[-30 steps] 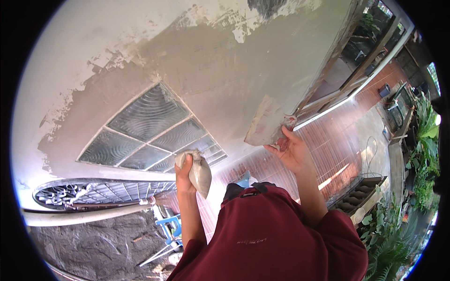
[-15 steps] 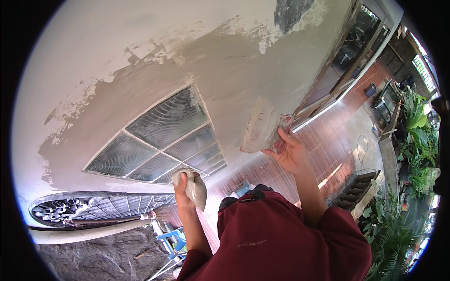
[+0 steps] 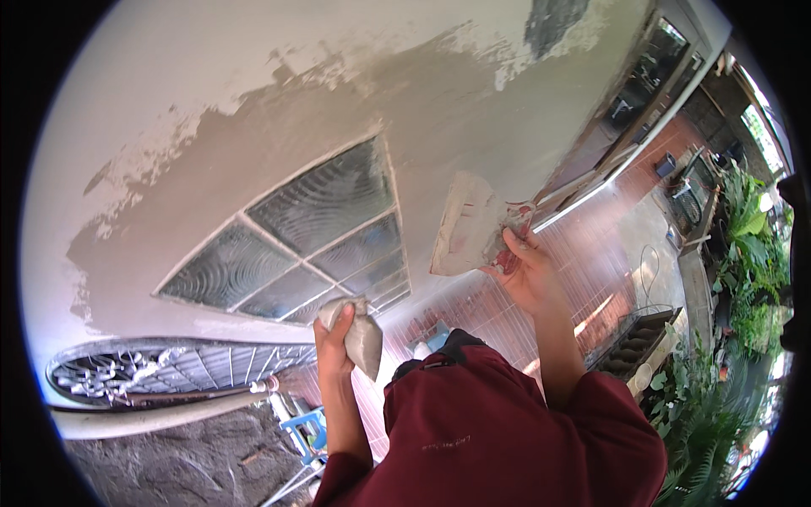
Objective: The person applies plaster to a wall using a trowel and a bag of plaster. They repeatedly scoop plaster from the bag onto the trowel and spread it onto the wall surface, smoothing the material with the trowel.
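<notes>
The wall point(image 3: 473, 101) was the largest thing in view, with a broad grey-brown coat ending in a ragged upper edge against paler plaster. Set into it, the rippled-glass window point(image 3: 325, 194) had white bars between its panes. Beyond the window's right edge, near the wall's lower edge, a flat, smeared spreader point(image 3: 463, 226) with a reddish grip was held up; whether its blade touched the wall could not be told. The right hand point(image 3: 527, 269) gripped it at that end, thumb over the face and fingers mostly hidden behind. Before the window's lower edge hung a bulging plastic bag of grey paste point(image 3: 364, 343), the left hand point(image 3: 333, 340) curled firmly round its gathered top. The step in hand was probably spreading or smoothing the coat; the next move seemed to call for a flat, even blade angle and the bag kept clear.
</notes>
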Action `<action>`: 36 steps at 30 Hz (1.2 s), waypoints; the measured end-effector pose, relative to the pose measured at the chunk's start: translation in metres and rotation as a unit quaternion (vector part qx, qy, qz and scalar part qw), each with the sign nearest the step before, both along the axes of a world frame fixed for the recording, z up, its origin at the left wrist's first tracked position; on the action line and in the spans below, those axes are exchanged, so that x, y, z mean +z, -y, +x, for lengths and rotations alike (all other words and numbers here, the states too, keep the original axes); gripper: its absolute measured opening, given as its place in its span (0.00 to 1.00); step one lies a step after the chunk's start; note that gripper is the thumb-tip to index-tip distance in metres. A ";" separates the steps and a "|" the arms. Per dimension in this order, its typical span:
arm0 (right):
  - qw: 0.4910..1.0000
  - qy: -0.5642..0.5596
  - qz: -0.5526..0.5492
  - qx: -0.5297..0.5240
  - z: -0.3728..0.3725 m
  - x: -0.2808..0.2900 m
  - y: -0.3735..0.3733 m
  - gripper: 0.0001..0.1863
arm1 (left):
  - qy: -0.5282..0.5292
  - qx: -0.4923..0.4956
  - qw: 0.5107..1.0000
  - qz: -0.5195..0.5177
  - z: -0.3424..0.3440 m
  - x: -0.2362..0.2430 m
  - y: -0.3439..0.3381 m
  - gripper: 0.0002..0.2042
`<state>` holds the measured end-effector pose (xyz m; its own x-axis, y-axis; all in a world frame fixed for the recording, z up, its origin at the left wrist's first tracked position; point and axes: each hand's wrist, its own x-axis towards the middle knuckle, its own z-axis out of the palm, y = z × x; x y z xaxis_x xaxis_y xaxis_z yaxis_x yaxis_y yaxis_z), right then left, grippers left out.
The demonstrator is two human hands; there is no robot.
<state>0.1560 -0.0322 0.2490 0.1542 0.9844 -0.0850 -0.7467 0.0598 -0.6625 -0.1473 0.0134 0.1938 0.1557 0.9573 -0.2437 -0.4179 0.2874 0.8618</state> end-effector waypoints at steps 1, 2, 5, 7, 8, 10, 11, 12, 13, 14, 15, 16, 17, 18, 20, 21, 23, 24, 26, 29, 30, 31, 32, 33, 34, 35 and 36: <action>1.000 0.021 -0.005 0.005 -0.004 0.001 0.002 0.19 | -0.010 -0.026 0.999 0.045 0.001 0.013 0.000 0.10; 0.999 0.032 0.012 0.007 -0.008 0.001 0.003 0.18 | -0.032 -0.045 0.996 0.073 0.003 0.025 0.001 0.09; 0.997 0.071 0.026 0.000 -0.022 0.007 0.007 0.16 | -0.157 -0.065 0.968 0.185 0.013 0.060 0.004 0.08; 0.995 0.094 0.035 0.006 -0.028 0.011 0.010 0.16 | -0.232 -0.076 0.936 0.253 0.020 0.078 0.006 0.07; 0.992 0.121 0.046 0.008 -0.031 0.013 0.012 0.16 | -0.255 -0.086 0.922 0.279 0.023 0.085 0.005 0.07; 0.982 0.175 0.071 0.003 -0.036 0.015 0.016 0.16 | -0.273 -0.105 0.908 0.300 0.027 0.094 0.005 0.07; 0.978 0.199 0.066 0.000 -0.037 0.016 0.018 0.16 | -0.269 -0.112 0.910 0.296 0.028 0.097 0.005 0.08; 0.972 0.224 0.062 -0.004 -0.039 0.016 0.020 0.16 | -0.262 -0.120 0.912 0.292 0.029 0.099 0.005 0.08; 0.966 0.253 0.061 -0.011 -0.039 0.017 0.022 0.16 | -0.261 -0.127 0.915 0.279 0.030 0.100 0.007 0.07; 0.960 0.273 0.055 -0.014 -0.040 0.018 0.024 0.16 | -0.258 -0.133 0.919 0.267 0.031 0.100 0.008 0.07; 0.954 0.295 0.050 -0.018 -0.041 0.018 0.025 0.16 | -0.258 -0.140 0.922 0.251 0.031 0.100 0.010 0.07; 0.947 0.317 0.044 -0.021 -0.041 0.019 0.026 0.16 | -0.259 -0.139 0.922 0.251 0.032 0.099 0.010 0.07; 0.944 0.326 0.049 -0.019 -0.041 0.020 0.027 0.16 | -0.264 -0.138 0.922 0.247 0.032 0.098 0.010 0.07; 0.940 0.336 0.054 -0.015 -0.041 0.021 0.027 0.16 | -0.268 -0.136 0.921 0.246 0.033 0.096 0.009 0.08; 0.937 0.344 0.059 -0.009 -0.041 0.023 0.029 0.16 | -0.254 -0.142 0.926 0.241 0.034 0.095 0.008 0.08; 0.937 0.343 0.060 -0.006 -0.041 0.024 0.029 0.16 | -0.249 -0.143 0.927 0.241 0.034 0.094 0.008 0.08; 0.938 0.340 0.063 -0.002 -0.040 0.025 0.029 0.17 | -0.249 -0.146 0.928 0.235 0.035 0.093 0.007 0.08; 0.939 0.338 0.064 0.000 -0.040 0.025 0.029 0.17 | -0.251 -0.146 0.928 0.232 0.035 0.092 0.007 0.08; 0.937 0.343 0.063 0.007 -0.038 0.025 0.029 0.17 | -0.266 -0.138 0.928 0.223 0.037 0.091 0.008 0.08; 0.933 0.353 0.059 0.018 -0.033 0.025 0.028 0.17 | -0.285 -0.118 0.927 0.215 0.039 0.091 0.009 0.08; 0.934 0.350 0.061 0.020 -0.031 0.025 0.028 0.17 | -0.289 -0.109 0.926 0.214 0.040 0.090 0.009 0.08; 0.935 0.347 0.062 0.022 -0.030 0.025 0.027 0.17 | -0.283 -0.101 0.931 0.205 0.040 0.090 0.009 0.08; 0.935 0.347 0.063 0.018 -0.029 0.025 0.027 0.17 | -0.276 -0.092 0.936 0.197 0.040 0.090 0.008 0.08; 0.936 0.347 0.064 0.015 -0.028 0.024 0.026 0.17 | -0.270 -0.082 0.941 0.189 0.040 0.089 0.008 0.08; 0.936 0.346 0.064 0.012 -0.027 0.023 0.025 0.17 | -0.266 -0.083 0.942 0.186 0.040 0.089 0.008 0.08; 0.935 0.347 0.066 0.015 -0.026 0.023 0.024 0.17 | -0.262 -0.084 0.944 0.184 0.040 0.090 0.009 0.08; 0.935 0.348 0.067 0.017 -0.025 0.023 0.024 0.17 | -0.259 -0.085 0.945 0.180 0.040 0.090 0.009 0.08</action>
